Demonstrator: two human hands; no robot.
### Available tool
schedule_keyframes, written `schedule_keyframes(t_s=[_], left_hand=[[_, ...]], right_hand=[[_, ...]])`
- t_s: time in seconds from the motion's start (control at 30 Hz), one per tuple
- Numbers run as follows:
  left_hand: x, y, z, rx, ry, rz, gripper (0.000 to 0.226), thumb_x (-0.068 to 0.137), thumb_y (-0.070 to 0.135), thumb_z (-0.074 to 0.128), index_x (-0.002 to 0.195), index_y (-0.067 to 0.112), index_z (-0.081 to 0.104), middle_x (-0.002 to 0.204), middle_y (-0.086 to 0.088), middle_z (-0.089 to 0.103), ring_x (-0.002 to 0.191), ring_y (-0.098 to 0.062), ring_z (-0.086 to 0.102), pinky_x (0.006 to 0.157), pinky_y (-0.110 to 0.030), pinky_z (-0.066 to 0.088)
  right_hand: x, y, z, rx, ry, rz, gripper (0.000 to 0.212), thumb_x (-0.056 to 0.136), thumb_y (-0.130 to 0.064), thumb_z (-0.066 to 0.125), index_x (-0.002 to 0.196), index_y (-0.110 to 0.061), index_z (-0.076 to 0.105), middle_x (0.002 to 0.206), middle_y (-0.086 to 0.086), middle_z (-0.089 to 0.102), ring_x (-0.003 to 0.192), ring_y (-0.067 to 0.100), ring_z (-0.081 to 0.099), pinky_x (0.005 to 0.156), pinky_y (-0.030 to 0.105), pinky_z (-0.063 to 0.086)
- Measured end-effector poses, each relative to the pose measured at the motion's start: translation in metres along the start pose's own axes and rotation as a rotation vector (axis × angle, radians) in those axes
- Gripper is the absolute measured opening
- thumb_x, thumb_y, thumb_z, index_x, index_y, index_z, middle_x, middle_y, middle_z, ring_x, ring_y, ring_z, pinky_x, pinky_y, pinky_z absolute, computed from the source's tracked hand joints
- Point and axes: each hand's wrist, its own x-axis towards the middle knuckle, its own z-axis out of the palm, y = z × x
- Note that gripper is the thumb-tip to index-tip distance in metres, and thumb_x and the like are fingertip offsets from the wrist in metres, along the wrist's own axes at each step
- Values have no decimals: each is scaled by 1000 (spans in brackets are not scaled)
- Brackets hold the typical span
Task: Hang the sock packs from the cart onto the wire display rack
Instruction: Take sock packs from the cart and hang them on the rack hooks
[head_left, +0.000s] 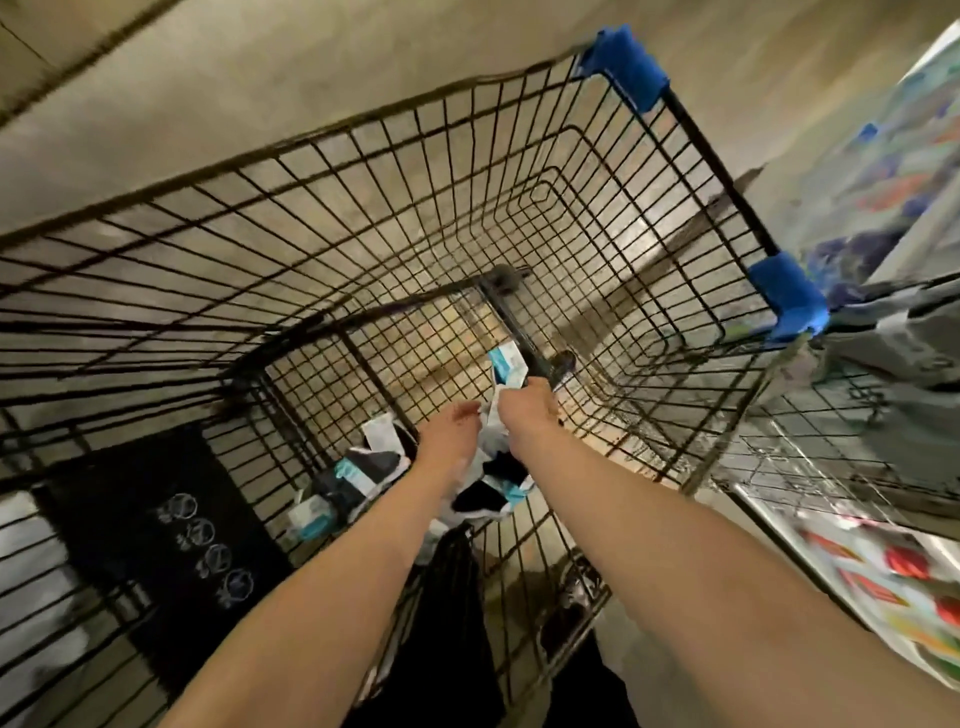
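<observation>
**A:** Where's the sock pack?

**B:** The sock pack (506, 366) is down inside the cart (363, 208). Its blue-and-white card points up, and black-and-white socks hang below it between the two wrists.

**A:** And the hands?

**B:** The right hand (527, 408) has its fingers curled round the pack just under the card. The left hand (449, 431) is against the pack's side. It's blurred, so I can't tell whether it grips or only touches.

**A:** What's around them?

**B:** The other packs (363, 467) lie on the cart's wire bottom beside the left wrist. Blue corner guards (623, 67) cap the far rim.
</observation>
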Motion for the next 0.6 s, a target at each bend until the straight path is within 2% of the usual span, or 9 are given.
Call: schedule_keyframes(t_s=[0.07,0.17,0.27,0.37,0.43,0.53,0.6], left_hand=[[17,1,5,54,-32,5,35,99,15,50,131,18,63,122,5,63,115,-15,56,102,-28,40],[37,-4,14,-5,-97,-29,38,99,15,53,136,16,59,133,-3,62,122,-21,57,107,-35,43],[43,-16,20,-122,-142,-67,36,99,4,50,134,12,57,126,-4,62,117,-20,57,97,-30,45],[40,-25,23,-305,-145,-100,39,99,-2,49,137,7,49,131,-4,56,111,-18,55,87,-24,49],[36,-28,21,-339,-129,-100,42,100,0,49,141,9,45,134,-1,52,110,-15,53,81,-18,49],[28,-31,13,-306,-66,-35,43,101,6,51,142,17,45,137,-4,55,107,-11,58,83,-25,50],[19,-26,8,-323,-26,4,42,102,12,54,142,22,47,132,4,56,102,-4,59,74,-15,51]], right_hand=[[-3,-8,1,-14,28,58,52,83,-21,59,134,-18,48,129,12,54,116,36,56,101,44,49],[7,-5,10,-42,7,90,63,85,-21,63,142,-17,36,138,17,53,123,39,54,102,48,49],[11,2,17,-117,-2,106,63,89,-32,67,143,-16,38,138,18,52,126,38,55,102,44,50],[11,7,19,-112,1,86,56,90,-36,67,140,-15,51,138,15,54,122,36,58,99,42,52],[9,10,19,-67,-12,55,47,93,-32,62,136,-13,59,136,16,58,119,35,60,101,43,52],[-8,4,13,75,-9,-17,46,94,-33,59,138,-18,60,139,11,58,121,32,58,104,47,50],[-21,-6,8,129,4,-70,43,92,-38,59,132,-23,63,133,8,60,118,31,60,100,48,52]])
